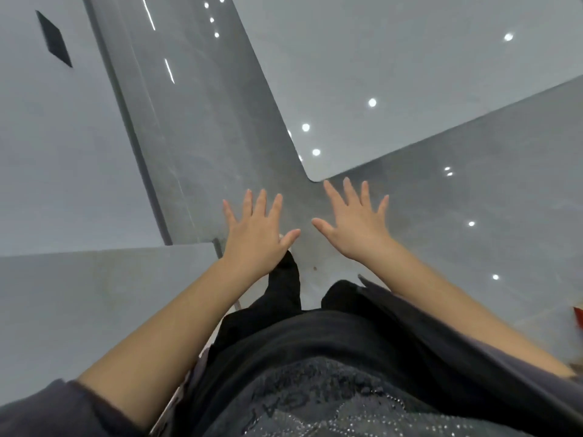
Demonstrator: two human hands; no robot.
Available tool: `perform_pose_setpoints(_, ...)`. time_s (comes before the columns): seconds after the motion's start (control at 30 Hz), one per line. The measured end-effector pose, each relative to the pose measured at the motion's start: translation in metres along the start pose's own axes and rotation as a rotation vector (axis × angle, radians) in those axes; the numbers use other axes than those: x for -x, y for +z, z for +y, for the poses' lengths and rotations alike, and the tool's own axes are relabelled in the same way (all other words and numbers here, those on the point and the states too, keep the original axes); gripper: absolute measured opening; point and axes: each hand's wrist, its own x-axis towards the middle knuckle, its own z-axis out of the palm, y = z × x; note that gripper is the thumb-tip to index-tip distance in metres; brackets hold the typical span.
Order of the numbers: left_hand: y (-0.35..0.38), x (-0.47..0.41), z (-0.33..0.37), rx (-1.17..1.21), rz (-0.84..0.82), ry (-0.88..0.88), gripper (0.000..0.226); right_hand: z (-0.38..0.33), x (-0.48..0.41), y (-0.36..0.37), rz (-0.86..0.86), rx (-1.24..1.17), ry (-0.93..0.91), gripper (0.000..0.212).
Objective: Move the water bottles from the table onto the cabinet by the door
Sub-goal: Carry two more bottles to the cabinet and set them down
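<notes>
Both hands hold nothing: left hand (257, 230) and right hand (356, 222) spread flat, fingers apart, above glossy grey floor (205, 137). Reflective table (410, 74) at 1 o'clock; where the bottles are cannot be told.

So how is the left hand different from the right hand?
The right hand reaches further up the picture, its fingertips near the rounded corner of the white table; the left hand sits lower. The left hand overlaps the black trouser leg; the right hand shows over bare grey floor. Both hands are flat, fingers spread, holding nothing.
</notes>
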Motion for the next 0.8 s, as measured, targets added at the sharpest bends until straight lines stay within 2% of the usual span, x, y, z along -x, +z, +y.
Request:
perform_pose_setpoints(0.5, -0.100, -0.131, -0.111, -0.049, 0.018, -0.021, 0.076, -0.099, -0.148, -0.096, 0.077, -0.086, -0.033, 0.076)
perform_pose_setpoints(0.8, -0.168, -0.269, -0.157, -0.061, -0.017, 0.128, 0.076, -0.128, -0.262, -0.157, 0.130, -0.174, 0.099, 0.074)
